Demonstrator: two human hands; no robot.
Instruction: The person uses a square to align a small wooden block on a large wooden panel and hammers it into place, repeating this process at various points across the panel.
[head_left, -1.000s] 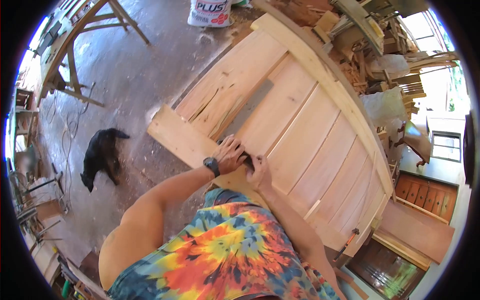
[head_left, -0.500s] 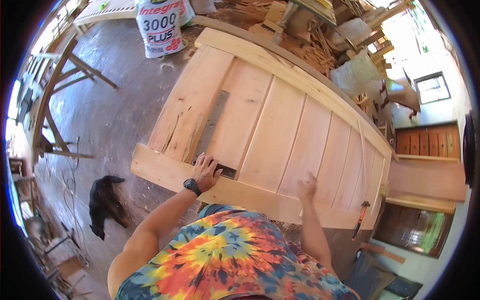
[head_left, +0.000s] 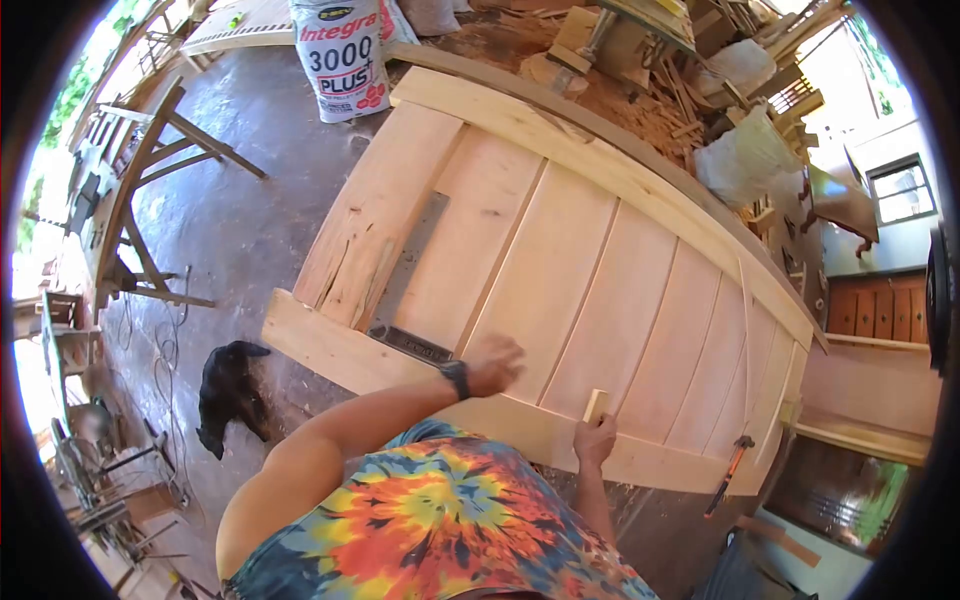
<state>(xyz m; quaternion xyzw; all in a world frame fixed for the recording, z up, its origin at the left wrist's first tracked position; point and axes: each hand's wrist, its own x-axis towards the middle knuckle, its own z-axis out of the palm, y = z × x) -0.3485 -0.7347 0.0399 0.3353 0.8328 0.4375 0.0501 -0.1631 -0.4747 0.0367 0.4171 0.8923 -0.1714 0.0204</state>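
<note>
A large panel of pale wooden boards [head_left: 560,270] lies in front of me, framed by rails along its long edges. My left hand [head_left: 495,366], with a black watch at the wrist, is over the boards near the close rail, its fingers apart and nothing in them. To its left a dark metal square [head_left: 417,345] lies on the panel near the left end. My right hand [head_left: 595,438] grips a small wood block [head_left: 596,405] upright at the near rail. A hammer with an orange and black handle [head_left: 733,470] rests at the right end of the near rail.
A black dog [head_left: 232,395] is on the floor at the left, below a wooden trestle [head_left: 130,210]. A feed sack [head_left: 340,65] stands beyond the panel's far left corner. Wood scraps [head_left: 640,120] and a pale sack [head_left: 750,155] lie behind the panel.
My left hand has left the metal square and moved right. My right hand has come down toward the near rail, and the small wood block now shows in it. The view has shifted slightly.
</note>
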